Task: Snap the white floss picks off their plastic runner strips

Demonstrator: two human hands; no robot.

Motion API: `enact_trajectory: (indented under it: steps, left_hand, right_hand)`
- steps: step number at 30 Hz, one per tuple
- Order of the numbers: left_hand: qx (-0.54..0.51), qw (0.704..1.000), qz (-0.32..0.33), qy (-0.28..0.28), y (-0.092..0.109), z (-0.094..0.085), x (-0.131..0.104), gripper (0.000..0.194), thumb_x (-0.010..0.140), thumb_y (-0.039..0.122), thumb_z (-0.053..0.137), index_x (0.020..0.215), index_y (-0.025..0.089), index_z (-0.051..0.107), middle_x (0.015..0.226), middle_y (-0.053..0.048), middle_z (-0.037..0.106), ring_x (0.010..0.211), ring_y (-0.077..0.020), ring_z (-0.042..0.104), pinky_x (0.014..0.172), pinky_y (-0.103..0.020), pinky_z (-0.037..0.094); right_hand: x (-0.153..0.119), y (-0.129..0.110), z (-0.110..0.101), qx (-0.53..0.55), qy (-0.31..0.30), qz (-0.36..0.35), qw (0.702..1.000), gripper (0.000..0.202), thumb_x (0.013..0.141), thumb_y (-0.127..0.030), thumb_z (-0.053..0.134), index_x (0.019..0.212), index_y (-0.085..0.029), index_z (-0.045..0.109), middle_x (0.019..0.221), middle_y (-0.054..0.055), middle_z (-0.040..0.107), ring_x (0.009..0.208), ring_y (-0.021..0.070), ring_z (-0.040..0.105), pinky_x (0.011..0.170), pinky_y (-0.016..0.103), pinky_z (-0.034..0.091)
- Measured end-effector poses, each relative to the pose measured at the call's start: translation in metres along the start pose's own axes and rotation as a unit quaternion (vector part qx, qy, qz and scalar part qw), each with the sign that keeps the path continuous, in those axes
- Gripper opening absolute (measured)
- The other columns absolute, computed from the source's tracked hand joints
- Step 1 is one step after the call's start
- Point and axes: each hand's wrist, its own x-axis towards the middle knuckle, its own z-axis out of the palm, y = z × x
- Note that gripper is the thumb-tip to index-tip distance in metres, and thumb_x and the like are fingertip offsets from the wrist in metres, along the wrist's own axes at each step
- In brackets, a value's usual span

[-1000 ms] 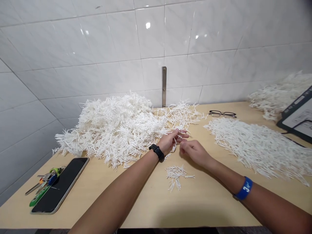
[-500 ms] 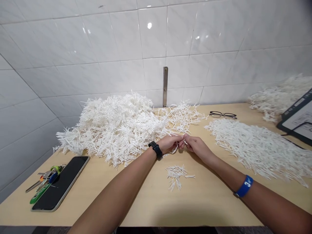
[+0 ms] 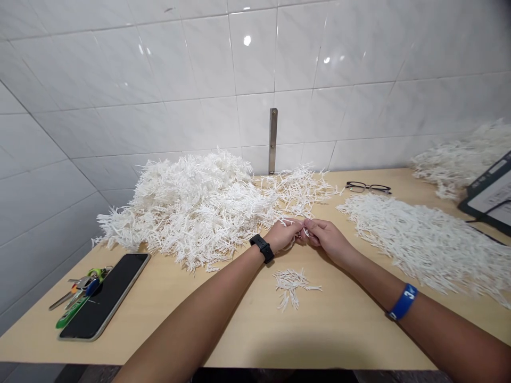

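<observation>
My left hand and my right hand meet at the fingertips over the middle of the table. Both are closed in a pinch on thin white plastic strands, whose ends poke out between the fingers. How the pieces join is hidden by the fingers. A little heap of short white sticks lies just in front of the hands. Behind my left hand rises a large pile of white branched strands, with a looser scatter of them to its right. Right of my right hand spreads a flat pile of separate white sticks.
At the left lie a phone and keys on the wooden table. Glasses rest near the tiled wall. Another white pile and a dark-framed panel stand at the far right. A metal bar is fixed to the wall.
My left hand has turned and come closer to my right, the fingers more bunched. The strand hanging below the left fingers is now mostly hidden. The view has shifted slightly.
</observation>
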Motion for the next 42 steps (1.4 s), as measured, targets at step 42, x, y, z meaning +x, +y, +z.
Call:
enact_trajectory:
  steps: [42]
  left_hand:
    - [-0.104,0.976,-0.038,0.185,0.000,-0.003,0.011,0.031,0.099,0.036,0.039,0.077,0.016,0.048,0.050,-0.002,0.059,0.043,-0.0132,0.057,0.051,-0.024,0.046]
  right_hand:
    - [-0.028,-0.007,0.029,-0.193,-0.267,-0.063,0.942,0.045,0.087,-0.045,0.051,0.055,-0.021,0.030,0.052,-0.006,0.027,0.050,0.0075,0.023,0.048,0.025,0.020]
